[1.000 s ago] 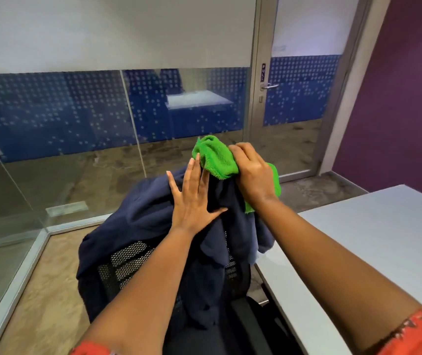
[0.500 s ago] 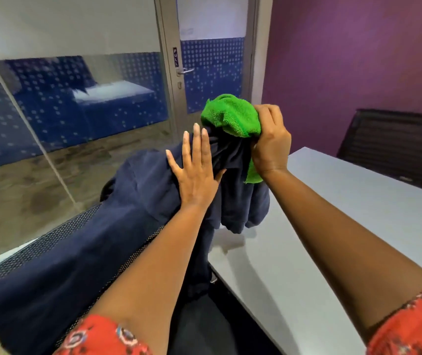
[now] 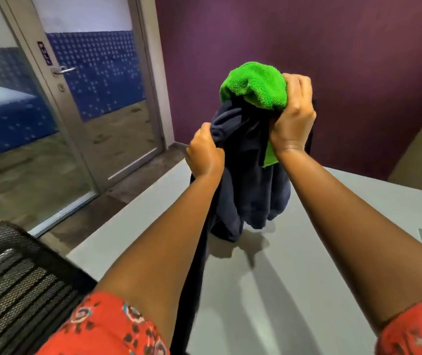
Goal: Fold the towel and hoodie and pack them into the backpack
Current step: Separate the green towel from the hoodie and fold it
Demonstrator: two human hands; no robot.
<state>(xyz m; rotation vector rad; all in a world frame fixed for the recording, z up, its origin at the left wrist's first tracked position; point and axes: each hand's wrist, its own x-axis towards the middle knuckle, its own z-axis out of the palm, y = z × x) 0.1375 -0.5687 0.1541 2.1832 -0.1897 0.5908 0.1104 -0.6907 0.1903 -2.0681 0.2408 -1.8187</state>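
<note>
Both hands clamped on hoodie (image 3: 245,160) and towel (image 3: 256,84), above table (image 3: 307,252), mesh chair (image 3: 12,272) beside

The left hand (image 3: 204,155), flat against the hoodie (image 3: 245,175) a second ago, now grips a fold of it. The hoodie has come off the chair (image 3: 12,272) and hangs over the table (image 3: 307,252).

I see the green towel (image 3: 254,84) as looped, fuzzy terry cloth, and the navy hoodie (image 3: 245,175) as soft matt knit. The grey table (image 3: 307,252) looks smooth with a slight sheen, possibly laminate. Near left, the chair (image 3: 17,272) back is black mesh. Far left, the door (image 3: 97,98) has a brushed metal frame and glossy glass.
</note>
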